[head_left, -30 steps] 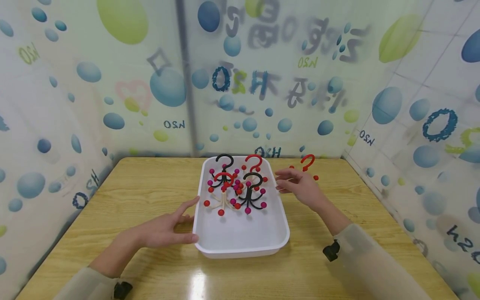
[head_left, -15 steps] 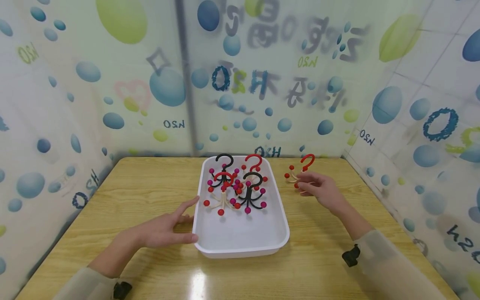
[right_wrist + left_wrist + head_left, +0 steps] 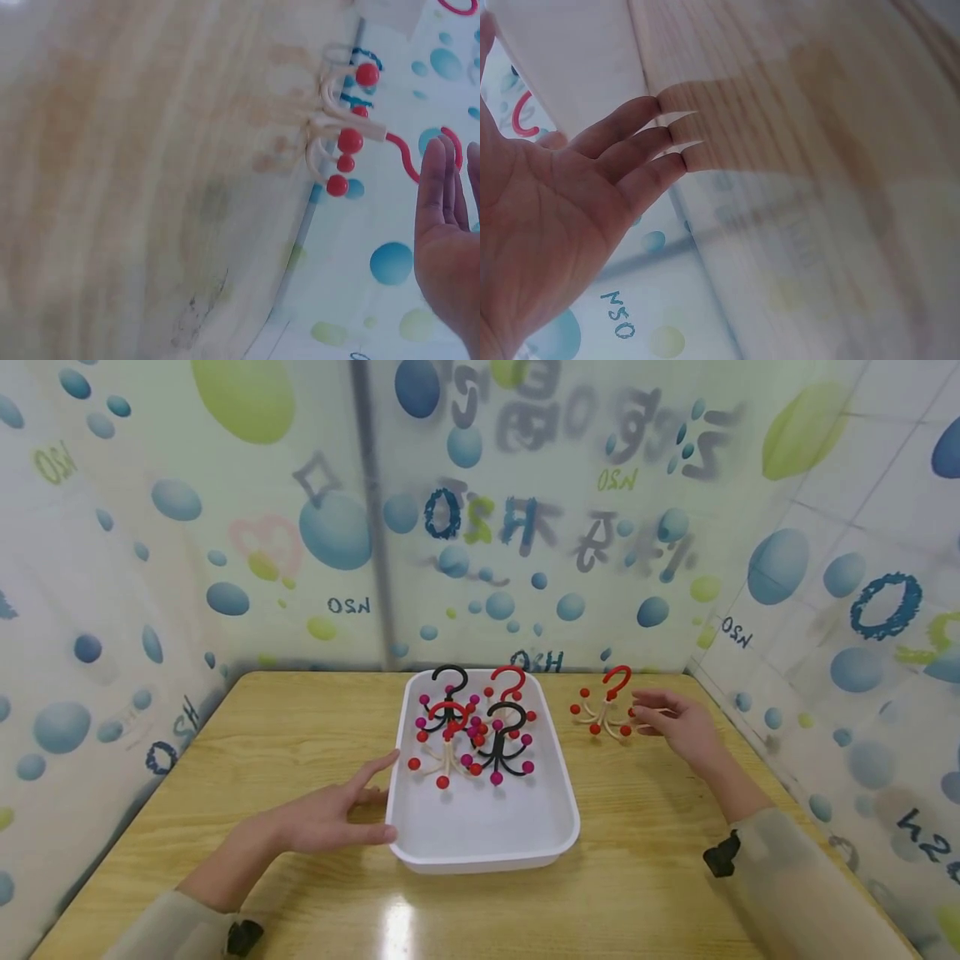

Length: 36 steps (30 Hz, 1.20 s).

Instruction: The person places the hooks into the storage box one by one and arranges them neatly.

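Observation:
On the right of the table stands a multi-arm hook hanger (image 3: 605,713) with a red top hook, cream arms and red ball tips; in the right wrist view the same hanger (image 3: 372,131) appears sideways. My right hand (image 3: 681,728) is just to its right, fingers extended, with nothing gripped. Whether the fingertips touch its nearest ball I cannot tell. My left hand (image 3: 326,817) rests against the left side of a white tray (image 3: 480,831), thumb and fingers spread along the rim. Inside are several similar hangers, among them a black one (image 3: 498,752) and a cream one (image 3: 448,758).
The wooden table (image 3: 300,727) runs back to a patterned curtain (image 3: 480,635), with more patterned wall at both sides. Bare wood shows left of the tray and in front of it.
My right hand has moved rightward from beside the tray, past the front of the separate hanger, to its right side. The hanger, the tray and my left hand stay in place.

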Each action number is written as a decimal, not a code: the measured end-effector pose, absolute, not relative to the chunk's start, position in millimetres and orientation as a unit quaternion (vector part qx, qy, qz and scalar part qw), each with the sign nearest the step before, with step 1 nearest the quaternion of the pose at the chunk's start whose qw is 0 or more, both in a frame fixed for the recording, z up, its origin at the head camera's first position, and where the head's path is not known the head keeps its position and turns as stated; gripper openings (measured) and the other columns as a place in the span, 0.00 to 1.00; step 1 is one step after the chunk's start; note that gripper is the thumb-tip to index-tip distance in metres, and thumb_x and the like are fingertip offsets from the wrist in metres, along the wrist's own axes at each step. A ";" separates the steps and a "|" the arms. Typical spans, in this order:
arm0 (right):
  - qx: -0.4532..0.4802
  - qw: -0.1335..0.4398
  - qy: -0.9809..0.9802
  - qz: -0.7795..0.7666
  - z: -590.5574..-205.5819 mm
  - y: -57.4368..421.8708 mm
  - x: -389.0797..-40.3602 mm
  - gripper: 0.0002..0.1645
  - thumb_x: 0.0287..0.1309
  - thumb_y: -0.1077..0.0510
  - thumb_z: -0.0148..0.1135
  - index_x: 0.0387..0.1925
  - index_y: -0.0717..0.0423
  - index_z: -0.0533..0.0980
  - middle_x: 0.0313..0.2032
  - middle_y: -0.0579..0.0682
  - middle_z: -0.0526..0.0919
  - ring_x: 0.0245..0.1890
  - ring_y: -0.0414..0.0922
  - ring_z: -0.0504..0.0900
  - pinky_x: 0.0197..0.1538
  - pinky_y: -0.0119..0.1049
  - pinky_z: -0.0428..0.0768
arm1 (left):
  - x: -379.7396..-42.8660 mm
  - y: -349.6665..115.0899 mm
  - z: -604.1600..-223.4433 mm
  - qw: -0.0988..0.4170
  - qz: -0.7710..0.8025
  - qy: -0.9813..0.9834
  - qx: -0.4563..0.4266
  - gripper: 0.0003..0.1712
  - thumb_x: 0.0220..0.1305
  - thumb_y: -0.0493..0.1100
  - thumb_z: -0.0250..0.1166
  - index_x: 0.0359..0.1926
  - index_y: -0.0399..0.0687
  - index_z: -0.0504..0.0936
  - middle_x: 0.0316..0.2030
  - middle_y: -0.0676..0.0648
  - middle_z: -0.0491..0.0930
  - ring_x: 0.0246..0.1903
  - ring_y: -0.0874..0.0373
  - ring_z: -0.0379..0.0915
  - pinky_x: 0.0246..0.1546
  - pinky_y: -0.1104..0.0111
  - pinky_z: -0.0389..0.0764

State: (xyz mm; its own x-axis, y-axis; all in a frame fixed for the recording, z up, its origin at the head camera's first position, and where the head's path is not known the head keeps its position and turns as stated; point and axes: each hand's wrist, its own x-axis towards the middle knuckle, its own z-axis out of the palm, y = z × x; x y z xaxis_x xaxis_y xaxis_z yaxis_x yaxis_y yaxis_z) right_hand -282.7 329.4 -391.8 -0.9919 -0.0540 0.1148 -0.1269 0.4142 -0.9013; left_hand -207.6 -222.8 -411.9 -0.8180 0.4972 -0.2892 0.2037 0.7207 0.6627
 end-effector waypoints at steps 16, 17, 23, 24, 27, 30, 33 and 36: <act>0.039 0.047 -0.861 0.505 -384.1 330.3 -334.7 0.36 0.85 0.47 0.57 0.86 0.47 0.62 0.84 0.62 0.63 0.50 0.32 0.85 0.52 0.27 0.89 | -207.7 -222.5 -412.4 0.236 0.326 0.894 0.196 0.63 0.71 0.69 0.70 0.90 0.70 0.37 0.79 0.39 0.72 0.80 0.29 0.64 0.75 0.27 0.64; 0.037 0.045 -0.862 0.503 -384.7 329.6 -336.0 0.36 0.85 0.47 0.57 0.86 0.46 0.63 0.84 0.61 0.64 0.51 0.34 0.86 0.53 0.28 0.89 | -207.8 -222.4 -412.0 0.235 0.326 0.894 0.198 0.64 0.72 0.69 0.70 0.90 0.69 0.37 0.79 0.38 0.73 0.80 0.29 0.64 0.76 0.27 0.64; 0.021 0.039 -0.862 0.505 -388.8 324.8 -340.8 0.32 0.87 0.49 0.55 0.85 0.46 0.65 0.77 0.61 0.75 0.60 0.49 0.86 0.57 0.31 0.89 | -207.9 -222.2 -410.1 0.231 0.319 0.896 0.202 0.64 0.72 0.69 0.71 0.90 0.69 0.36 0.78 0.38 0.74 0.79 0.29 0.66 0.76 0.28 0.64; 0.018 0.041 -0.861 0.507 -389.7 324.1 -341.2 0.32 0.86 0.50 0.55 0.84 0.47 0.67 0.74 0.61 0.78 0.59 0.48 0.87 0.56 0.30 0.89 | -207.8 -222.3 -410.1 0.232 0.319 0.896 0.202 0.64 0.71 0.69 0.71 0.90 0.69 0.37 0.78 0.38 0.74 0.79 0.29 0.66 0.76 0.28 0.64; 0.016 0.052 -0.856 0.515 -391.7 323.8 -341.6 0.31 0.86 0.50 0.57 0.82 0.51 0.70 0.66 0.53 0.84 0.52 0.38 0.88 0.55 0.29 0.89 | -207.8 -222.7 -410.3 0.231 0.321 0.896 0.205 0.64 0.72 0.69 0.71 0.90 0.68 0.37 0.78 0.38 0.74 0.79 0.29 0.66 0.76 0.28 0.65; 0.020 0.065 -0.846 0.529 -393.4 325.0 -340.8 0.30 0.84 0.49 0.60 0.79 0.56 0.73 0.53 0.38 0.87 0.45 0.29 0.87 0.53 0.29 0.89 | -208.3 -223.2 -410.8 0.230 0.322 0.895 0.206 0.64 0.72 0.68 0.71 0.90 0.67 0.37 0.78 0.37 0.74 0.79 0.29 0.66 0.76 0.28 0.65; 0.032 0.074 -0.830 0.552 -395.1 326.4 -339.6 0.30 0.83 0.51 0.62 0.76 0.63 0.74 0.42 0.31 0.87 0.42 0.27 0.88 0.51 0.28 0.90 | -208.7 -223.3 -410.9 0.230 0.321 0.895 0.206 0.64 0.72 0.68 0.71 0.90 0.67 0.37 0.78 0.37 0.74 0.79 0.29 0.66 0.76 0.28 0.65; 0.035 0.079 -0.821 0.564 -395.8 326.4 -337.7 0.30 0.82 0.53 0.63 0.74 0.68 0.74 0.39 0.33 0.88 0.40 0.28 0.90 0.50 0.27 0.89 | -208.7 -223.4 -410.8 0.231 0.322 0.895 0.204 0.64 0.72 0.68 0.71 0.90 0.67 0.37 0.78 0.38 0.74 0.79 0.29 0.66 0.76 0.28 0.65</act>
State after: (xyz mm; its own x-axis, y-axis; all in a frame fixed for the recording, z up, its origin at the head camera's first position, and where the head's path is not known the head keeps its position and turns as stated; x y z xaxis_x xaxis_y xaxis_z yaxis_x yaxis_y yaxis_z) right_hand -337.7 326.4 -395.8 -0.9851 0.0318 0.1690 -0.1463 0.3614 -0.9208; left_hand -208.7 -223.4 -410.8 -0.8102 0.5137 -0.2824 0.2164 0.7098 0.6703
